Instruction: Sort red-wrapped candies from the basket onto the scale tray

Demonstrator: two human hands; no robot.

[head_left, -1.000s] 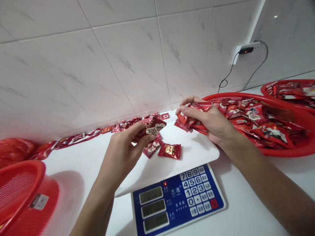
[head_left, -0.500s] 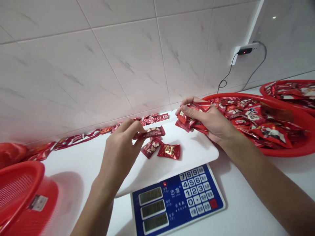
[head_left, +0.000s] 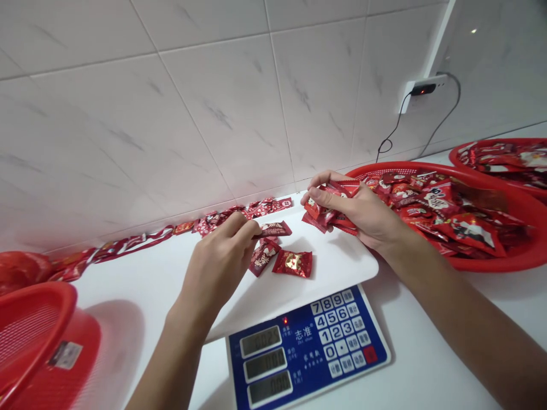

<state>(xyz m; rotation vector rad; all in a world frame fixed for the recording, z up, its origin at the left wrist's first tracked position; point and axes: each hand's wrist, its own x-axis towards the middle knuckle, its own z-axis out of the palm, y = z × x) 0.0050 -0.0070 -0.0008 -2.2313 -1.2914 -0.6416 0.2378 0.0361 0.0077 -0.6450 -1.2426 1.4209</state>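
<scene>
My left hand (head_left: 224,250) pinches one end of a dark red wrapped candy (head_left: 276,229) just above the white scale tray (head_left: 342,267). Below it on the tray lie a maroon candy packet (head_left: 264,256) and a shiny red packet with a gold print (head_left: 293,263); part of another piece shows behind them. Over the tray's right end, my right hand (head_left: 363,213) is closed round a bunch of red candy packets (head_left: 329,208). The blue keypad panel of the scale (head_left: 307,347) sits in front of the tray, its small displays lit dimly.
A red basket (head_left: 513,265) full of wrapped candies stands at the right, with a second filled basket (head_left: 457,154) behind it. Another red basket (head_left: 64,319) is at the left. Loose packets (head_left: 183,228) line the tiled wall, where a cable hangs from a socket (head_left: 423,94).
My left hand has shifted slightly right with the pinched candy. My right hand, still holding its bunch, has barely moved. The packets on the tray lie as before.
</scene>
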